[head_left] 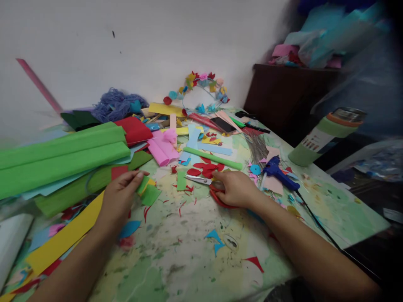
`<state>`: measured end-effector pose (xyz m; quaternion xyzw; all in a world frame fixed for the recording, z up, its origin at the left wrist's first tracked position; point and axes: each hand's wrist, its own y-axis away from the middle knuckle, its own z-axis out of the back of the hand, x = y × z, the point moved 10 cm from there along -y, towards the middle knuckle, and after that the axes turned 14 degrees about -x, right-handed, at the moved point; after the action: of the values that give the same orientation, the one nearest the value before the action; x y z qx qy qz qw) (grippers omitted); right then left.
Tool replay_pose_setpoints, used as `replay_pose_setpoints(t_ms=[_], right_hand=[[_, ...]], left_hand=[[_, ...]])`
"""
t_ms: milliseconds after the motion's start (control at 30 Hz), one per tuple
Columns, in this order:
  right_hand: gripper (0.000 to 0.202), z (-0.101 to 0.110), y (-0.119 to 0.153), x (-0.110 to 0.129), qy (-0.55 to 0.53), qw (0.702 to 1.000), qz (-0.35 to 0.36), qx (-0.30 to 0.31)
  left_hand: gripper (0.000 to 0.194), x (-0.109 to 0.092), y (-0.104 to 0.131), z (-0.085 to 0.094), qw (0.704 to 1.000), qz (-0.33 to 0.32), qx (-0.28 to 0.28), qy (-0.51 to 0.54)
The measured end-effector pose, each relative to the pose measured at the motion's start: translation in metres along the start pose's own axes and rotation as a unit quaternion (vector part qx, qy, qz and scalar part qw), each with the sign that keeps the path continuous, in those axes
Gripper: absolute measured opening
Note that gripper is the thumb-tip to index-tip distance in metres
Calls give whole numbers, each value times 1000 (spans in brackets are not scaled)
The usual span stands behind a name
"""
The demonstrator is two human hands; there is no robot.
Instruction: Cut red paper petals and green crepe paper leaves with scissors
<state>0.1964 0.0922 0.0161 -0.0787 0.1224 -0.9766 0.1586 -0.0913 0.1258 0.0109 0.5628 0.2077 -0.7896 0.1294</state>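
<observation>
My left hand (124, 191) pinches small green and yellow paper pieces (148, 192) over the table. In my right hand (234, 188) is a pair of scissors (200, 179) with red handles, its blades pointing left. The blades lie by a heap of cut red petal shapes (206, 168). Just left of the blade tips rests a small green paper rectangle (181, 180). Thin red offcuts (189, 188) are scattered between the hands. A blue leaf-shaped piece (130, 229) lies below my left hand.
Folded green paper (63, 157) and a yellow strip (66, 237) fill the left side. A blue glue gun (281, 173) with a black cord and a green bottle (324, 136) stand to the right. Behind are a phone (223, 124), purple yarn (116, 105) and a flower wreath (204, 82).
</observation>
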Motion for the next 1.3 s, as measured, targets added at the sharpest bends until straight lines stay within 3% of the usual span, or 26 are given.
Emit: replay_pose_setpoints(t_ms=[267,433,567,633,700,767,933,1033,1133,1233,1300], right_hand=[[31,9,5,-7,13,998,-9,53],[23,9,1,2,135,988,8,80],[19,1,-19,35,160,985,23,57],[16,-9,-27,67,131,986,85,52],[22,-10,-33,108,88,975,205,-11],[21,-15,-35,130,70,961,263,-41],[12,-32,-38,133,71,952,297,-39],[12,-10,-32,125,46,949,283,-133],[17,25,-9,125,10,923,278,-265],[18,41,20,133,-45,898,306,-314],[17,43,33,139,-68,886,322,-325]], left_hand=[[35,14,7,-21,997,17,79,-4],[34,4,6,-9,999,-17,8,33],[29,-3,8,-2,998,-27,-26,55],[28,-7,11,-3,998,-34,-21,49],[28,-8,13,-5,998,-41,-12,42],[29,-9,14,-7,998,-41,-2,38],[31,-9,21,-15,998,-30,34,33],[30,-7,31,-24,996,2,71,46],[33,0,51,-43,980,88,142,110],[32,5,78,-65,931,201,212,218],[25,3,93,-76,903,238,246,259]])
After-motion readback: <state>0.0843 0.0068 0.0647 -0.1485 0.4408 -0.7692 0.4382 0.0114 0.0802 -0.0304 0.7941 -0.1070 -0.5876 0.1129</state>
